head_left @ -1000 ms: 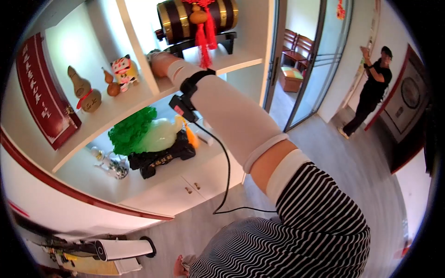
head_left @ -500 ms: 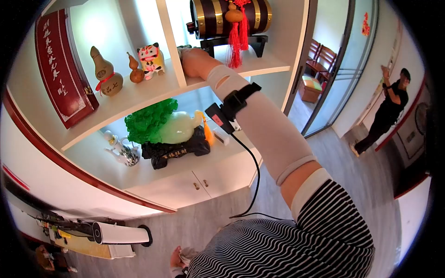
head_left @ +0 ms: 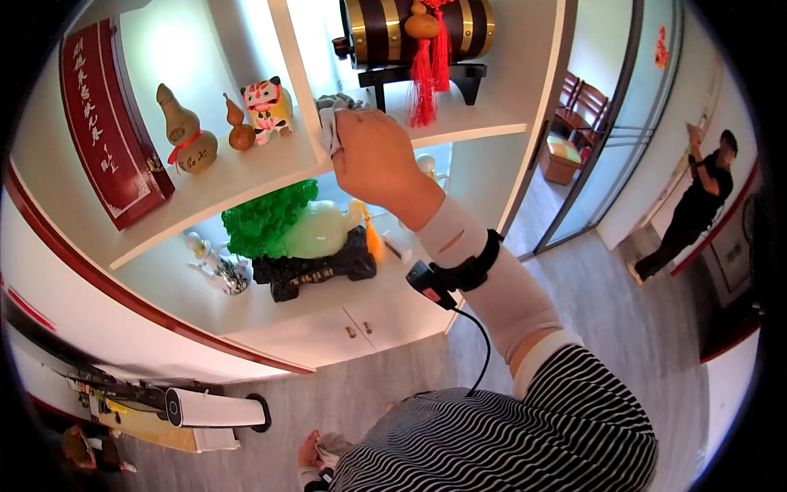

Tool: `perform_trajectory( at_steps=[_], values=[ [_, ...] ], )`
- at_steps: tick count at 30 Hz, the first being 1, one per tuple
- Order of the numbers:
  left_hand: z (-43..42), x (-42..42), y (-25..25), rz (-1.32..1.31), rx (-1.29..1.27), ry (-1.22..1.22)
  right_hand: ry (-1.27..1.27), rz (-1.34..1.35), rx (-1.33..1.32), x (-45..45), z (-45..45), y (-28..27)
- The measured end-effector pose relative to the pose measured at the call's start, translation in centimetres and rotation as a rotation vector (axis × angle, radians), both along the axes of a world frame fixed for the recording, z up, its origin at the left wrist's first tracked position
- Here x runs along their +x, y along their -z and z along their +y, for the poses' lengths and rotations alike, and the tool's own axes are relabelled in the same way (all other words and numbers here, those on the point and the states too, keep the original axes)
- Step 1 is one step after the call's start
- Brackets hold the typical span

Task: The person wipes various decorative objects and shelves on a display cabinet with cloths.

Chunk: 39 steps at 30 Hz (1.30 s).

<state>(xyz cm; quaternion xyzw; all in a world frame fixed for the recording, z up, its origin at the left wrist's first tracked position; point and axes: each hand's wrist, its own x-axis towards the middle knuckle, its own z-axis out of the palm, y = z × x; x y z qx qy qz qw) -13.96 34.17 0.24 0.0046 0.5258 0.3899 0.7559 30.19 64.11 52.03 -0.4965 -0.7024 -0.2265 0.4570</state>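
Observation:
My right hand [head_left: 373,156] is closed on a grey cloth [head_left: 329,123], pressed against the upright divider [head_left: 297,66] at the front of the upper shelf. Part of the cloth lies bunched on the shelf behind the fingers. To its left stand a cat figurine [head_left: 266,108], a small gourd [head_left: 238,123] and a larger gourd with a red ribbon [head_left: 187,135]. A wooden barrel [head_left: 402,34] rests on a black stand to the right. Low in view, my left hand [head_left: 309,449] shows small beside a beige fabric; its grip is unclear.
On the lower shelf are a green-and-white cabbage carving [head_left: 303,225] on a black base and a white patterned pot [head_left: 225,271]. A red plaque [head_left: 111,123] leans at the left. Red tassels [head_left: 422,86] hang before the barrel. A person [head_left: 697,197] stands at the right.
My right hand has come forward from behind the divider to its front edge, bringing the grey cloth into view. My right elbow bends more, and the view has shifted slightly.

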Motion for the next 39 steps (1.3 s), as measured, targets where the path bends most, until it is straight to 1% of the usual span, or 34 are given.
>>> perform_trajectory(
  at_steps=[1,3,6,7,9,11,13,14,16,17,19,20,22,23,25,26,27,28,29,30,31,32,33,34,35,36,38,39],
  values=[
    [-0.2,-0.4,0.7,0.002,-0.004,-0.007,0.011,-0.025,0.002,0.1,-0.8,0.2],
    [-0.6,-0.2,0.6,0.207,0.19,0.086,0.016,-0.058,0.002,0.3,-1.1,0.3],
    [-0.7,-0.4,-0.5,0.286,0.138,0.136,0.014,-0.118,0.033,0.8,-1.0,0.6],
    [-0.9,-0.1,-0.8,0.288,0.14,0.131,0.0,-0.146,0.057,1.0,-1.0,0.6],
    [-1.9,0.0,-0.7,0.043,0.039,0.082,-0.042,-0.146,0.074,1.5,-1.7,0.7],
    [-2.7,0.1,-0.3,0.034,0.032,0.076,-0.087,-0.146,0.091,2.2,-2.5,0.7],
    [-3.6,0.0,0.4,0.019,0.01,0.071,-0.215,-0.101,0.092,3.2,-3.7,1.2],
    [-4.1,-0.2,0.6,0.025,0.003,0.065,-0.221,-0.101,0.094,3.7,-4.1,1.8],
    [-5.1,-0.7,0.8,0.034,-0.018,0.053,-0.468,0.19,0.072,4.7,-5.1,3.9],
    [-5.7,-0.9,1.0,0.04,-0.027,0.046,-0.478,0.189,0.073,5.2,-5.9,4.9],
    [-6.8,-1.7,1.4,0.053,-0.049,0.031,-0.551,0.652,-0.084,6.2,-7.3,6.9],
    [-7.4,-2.1,1.7,0.06,-0.059,0.02,-0.559,0.65,-0.086,6.7,-7.4,7.7],
    [-8.7,-3.0,2.4,0.074,-0.08,0.002,-0.665,0.978,-0.022,7.8,-7.6,9.0],
    [-9.3,-3.6,2.8,0.082,-0.087,-0.004,-0.662,0.983,-0.026,8.3,-7.9,9.0],
    [-10.2,-4.7,4.4,0.081,-0.097,-0.017,-0.78,1.081,-0.055,9.2,-9.0,8.4],
    [-10.6,-5.2,5.2,0.074,-0.098,-0.024,-0.772,1.086,-0.059,9.6,-9.4,8.2],
    [-10.9,-5.5,6.2,0.061,-0.098,-0.025,-0.913,1.225,-0.12,9.9,-9.8,8.1],
    [-10.2,-4.8,4.0,0.049,-0.11,-0.001,-1.054,1.364,-0.184,10.0,-10.3,7.9],
    [-8.4,-1.8,-2.5,0.038,-0.121,0.023,-1.096,1.404,-0.255,10.0,-10.9,7.5],
    [-6.1,2.0,-10.3,0.027,-0.132,0.047,-1.089,1.411,-0.262,9.9,-11.0,7.8],
    [-5.3,2.5,-11.0,0.166,-0.028,0.015,-1.159,1.242,-0.229,9.7,-11.1,8.1],
    [-4.4,3.1,-11.7,0.315,0.068,-0.014,-1.188,1.162,-0.22,9.7,-11.0,8.5],
    [-3.2,0.4,-7.5,0.234,0.118,-0.002,-1.218,1.082,-0.209,9.7,-11.0,8.8],
    [-2.2,-2.3,-3.7,0.153,0.168,0.005,-1.31,1.323,-0.387,9.8,-10.6,9.2],
    [-1.4,-0.8,-6.3,0.302,0.266,-0.013,-1.389,1.562,-0.574,9.7,-10.5,9.6],
    [1.0,2.2,-11.7,0.451,0.363,-0.03,-1.39,1.571,-0.587,9.1,-10.6,10.1],
    [4.4,4.8,-18.1,0.484,0.485,0.094,-1.175,1.682,-0.699,7.8,-11.0,11.0],
    [6.0,5.9,-19.9,0.483,0.542,0.142,-1.174,1.684,-0.703,7.9,-10.9,12.3]
  ],
)
